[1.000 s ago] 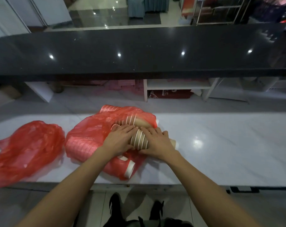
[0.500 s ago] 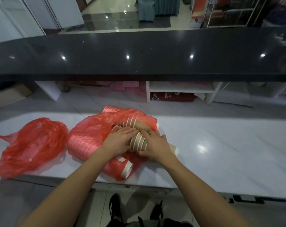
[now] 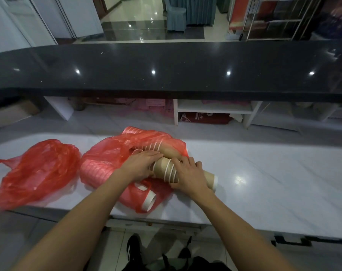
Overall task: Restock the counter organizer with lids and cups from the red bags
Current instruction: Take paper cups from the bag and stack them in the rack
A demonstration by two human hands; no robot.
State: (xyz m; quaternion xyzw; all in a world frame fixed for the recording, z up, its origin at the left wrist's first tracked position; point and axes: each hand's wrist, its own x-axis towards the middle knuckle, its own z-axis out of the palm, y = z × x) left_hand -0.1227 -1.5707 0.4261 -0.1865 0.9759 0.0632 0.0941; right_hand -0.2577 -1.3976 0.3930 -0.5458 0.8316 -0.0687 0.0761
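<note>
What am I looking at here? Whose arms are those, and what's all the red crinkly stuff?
The picture comes from a camera worn on a person's head, looking down, so you see that person's own two arms reaching out. There is no machine here, just bare hands.

In front of them is a pale marble counter. On it lie two red plastic bags. The red bag on the left is crumpled and lies by itself. The red bag in the middle is open and full of paper cups pushed together into long stacks.

The left hand and the right hand both have a grip on one brown cup stack, which lies on its side, partly out of the bag. Another cup stack lies just behind it.

At the bottom you can see the person's dark shoes.
</note>
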